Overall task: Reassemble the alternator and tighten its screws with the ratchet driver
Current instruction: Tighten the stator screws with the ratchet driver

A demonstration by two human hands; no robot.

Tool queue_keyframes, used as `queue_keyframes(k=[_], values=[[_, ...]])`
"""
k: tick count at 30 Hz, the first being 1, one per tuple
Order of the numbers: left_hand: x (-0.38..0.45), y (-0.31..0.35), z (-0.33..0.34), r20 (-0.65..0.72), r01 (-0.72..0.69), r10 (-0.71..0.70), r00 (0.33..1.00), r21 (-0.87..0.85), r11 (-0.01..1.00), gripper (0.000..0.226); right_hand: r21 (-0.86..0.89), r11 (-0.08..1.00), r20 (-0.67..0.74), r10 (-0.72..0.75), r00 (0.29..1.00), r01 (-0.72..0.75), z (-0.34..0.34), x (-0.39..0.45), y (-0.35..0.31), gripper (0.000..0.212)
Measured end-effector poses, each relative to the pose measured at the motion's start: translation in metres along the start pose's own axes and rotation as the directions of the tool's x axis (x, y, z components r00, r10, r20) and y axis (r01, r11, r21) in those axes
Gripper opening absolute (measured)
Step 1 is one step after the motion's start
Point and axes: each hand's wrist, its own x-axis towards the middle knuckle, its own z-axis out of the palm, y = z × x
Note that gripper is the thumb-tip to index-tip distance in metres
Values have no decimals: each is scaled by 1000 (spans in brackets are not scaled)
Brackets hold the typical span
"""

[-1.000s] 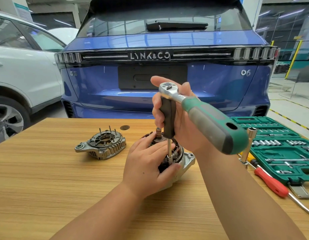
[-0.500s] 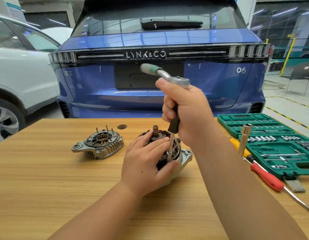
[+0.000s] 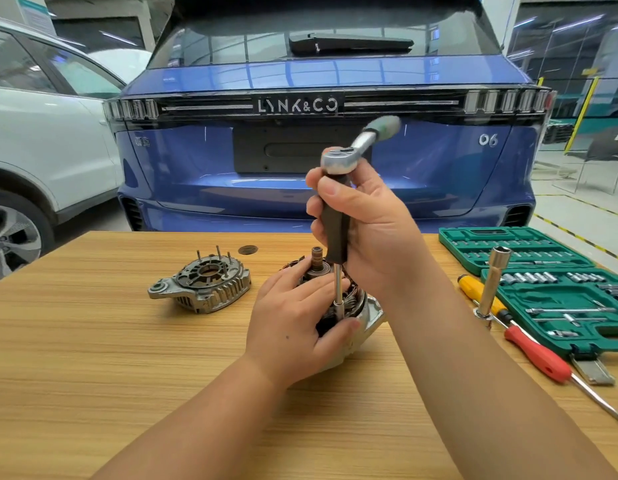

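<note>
On the table, the left hand (image 3: 293, 317) clasps the alternator (image 3: 349, 306) while the right hand (image 3: 366, 223), wrapped round the ratchet driver (image 3: 337, 216), has swung its handle from near the person to beyond the alternator, so a screw is probably tightening.

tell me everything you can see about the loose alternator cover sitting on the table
The alternator cover is a round cast housing that looks like dull grey metal, with finned vent slots around its side and a mounting ear with a hole at its left. Its dark inner face points up, showing a central bore, and several thin studs stand upright from it. It lies flat on the wooden table, left of the alternator body, and neither hand touches it.
</note>
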Motion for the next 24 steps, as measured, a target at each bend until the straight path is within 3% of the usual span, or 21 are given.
queue_keyframes(k=[6,11,13,16,17,21,24], values=[[0,1,3,-45,-4,5,999,15,1000,46,-135,962,1,-240,971,238,-1,-1,-1,35],[0,0,4,-38,11,-11,999,7,1000,46,63,990,82,-134,988,129,2,-4,-9,35],[0,0,4,-34,13,-13,999,4,1000,45,54,994,110,-102,989,97,4,-4,-10,42],[0,2,4,-34,9,-9,999,10,1000,44,-15,999,100,-41,994,42,8,-2,-11,78],[0,2,3,-30,11,-10,999,13,1000,45,-15,999,57,-31,998,32,9,-2,-11,78],[0,3,2,1,35,-35,999,18,999,47,-239,967,-236,-148,960,91,6,-1,-9,23],[0,3,2,-5,32,-32,999,17,999,48,-186,982,-269,-91,959,40,-3,2,-11,8]])
